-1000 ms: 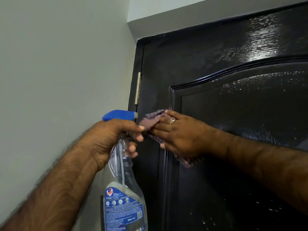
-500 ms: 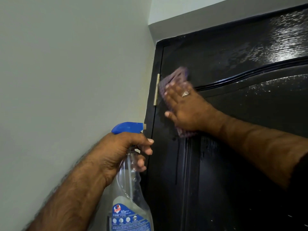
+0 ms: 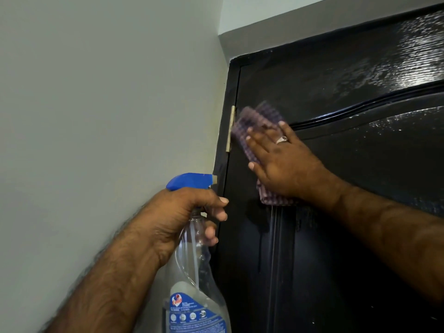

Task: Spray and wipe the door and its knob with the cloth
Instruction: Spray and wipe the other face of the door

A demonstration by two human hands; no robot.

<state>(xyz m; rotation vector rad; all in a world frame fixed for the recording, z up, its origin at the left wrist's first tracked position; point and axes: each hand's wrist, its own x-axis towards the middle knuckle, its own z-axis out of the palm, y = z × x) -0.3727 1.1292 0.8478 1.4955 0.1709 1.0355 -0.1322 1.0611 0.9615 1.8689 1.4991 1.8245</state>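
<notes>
A person faces the upper hinge-side corner of a glossy black panelled door [image 3: 348,75], seen from a head camera. The right hand [image 3: 286,164] lies flat with straight, spread fingers, pressing a purple checked cloth [image 3: 254,121] against the door just beside a brass hinge [image 3: 231,128]. The cloth shows above the fingertips and again below the heel of the palm, and its top edge is blurred. A ring [image 3: 281,139] sits on one finger. The left hand [image 3: 185,212] is lower and nearer the camera, its grip wrapped round the neck of a clear spray bottle [image 3: 192,272] with a blue trigger head [image 3: 189,180]; the nozzle points toward the door frame, and the fingers curl below the trigger. A pale grey wall [image 3: 96,116] fills the left of the view. Fine droplets and streaks glisten on the door's upper panel and run down below the cloth.

The step in hand appears to be wiping the sprayed top corner. The knob is out of sight, so that part looks not yet done. The next move likely calls for firm, even strokes along the wet streaks, keeping the cloth flat over the raised moulding [image 3: 360,111], then working down toward the knob
</notes>
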